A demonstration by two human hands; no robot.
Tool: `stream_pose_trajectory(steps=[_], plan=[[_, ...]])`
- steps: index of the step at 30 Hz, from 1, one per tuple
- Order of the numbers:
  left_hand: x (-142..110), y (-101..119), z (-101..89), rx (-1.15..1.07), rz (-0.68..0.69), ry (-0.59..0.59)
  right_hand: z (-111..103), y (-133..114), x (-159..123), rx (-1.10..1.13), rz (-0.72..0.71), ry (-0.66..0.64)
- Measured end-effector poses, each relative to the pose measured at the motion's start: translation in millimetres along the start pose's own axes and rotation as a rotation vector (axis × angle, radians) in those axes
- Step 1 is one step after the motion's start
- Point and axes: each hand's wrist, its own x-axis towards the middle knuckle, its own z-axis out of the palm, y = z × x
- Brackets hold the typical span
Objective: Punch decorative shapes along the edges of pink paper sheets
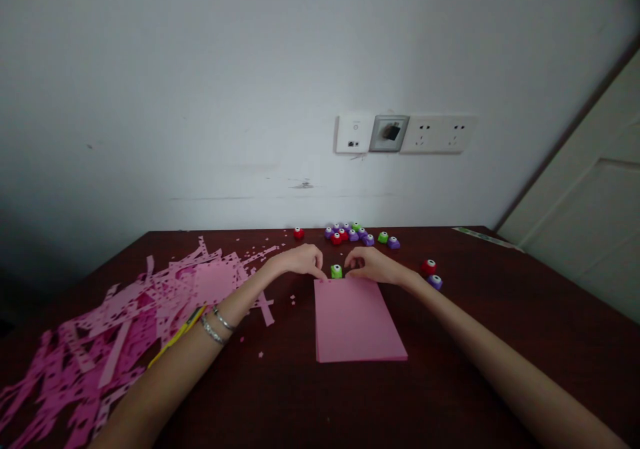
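A small stack of pink paper [356,322] lies on the dark table before me. My left hand [304,260] is at its far left corner, fingers bent and closed at the edge. My right hand [367,264] sits at the far edge further right, its fingers curled and pinching there. Between my hands a green craft punch [336,271] stands against the paper's far edge; neither hand appears to hold it. My fingertips' undersides are hidden.
Several red, purple and green craft punches [353,234] stand near the wall. A red punch [429,266] and a purple punch [435,281] stand right, near my forearm. Pink paper scraps [165,302] heap at left, with yellow-handled scissors [177,336] partly under my left arm.
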Motion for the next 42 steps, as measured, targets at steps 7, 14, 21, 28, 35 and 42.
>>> stream_pose_trajectory(steps=[7,14,21,28,35,42], plan=[[-0.5,-3.4,4.7,0.054,-0.067,-0.103,-9.7,7.6,-4.9,-0.145,0.070,-0.125],[-0.8,1.3,5.3,0.027,-0.074,-0.082,-7.2,5.4,-4.2,-0.075,0.077,-0.177],[-2.0,3.1,2.7,0.039,-0.062,-0.109,-6.1,4.2,-4.6,-0.094,0.069,-0.170],[-3.9,7.8,0.2,0.079,-0.061,-0.149,-5.6,4.8,-4.6,-0.115,0.068,-0.166],[-3.8,2.8,-2.1,0.043,-0.044,-0.155,-13.6,0.3,-5.7,-0.034,0.039,-0.215],[0.2,-3.6,-2.5,0.012,-0.074,-0.288,-15.6,6.7,-3.9,-0.029,0.037,-0.243]])
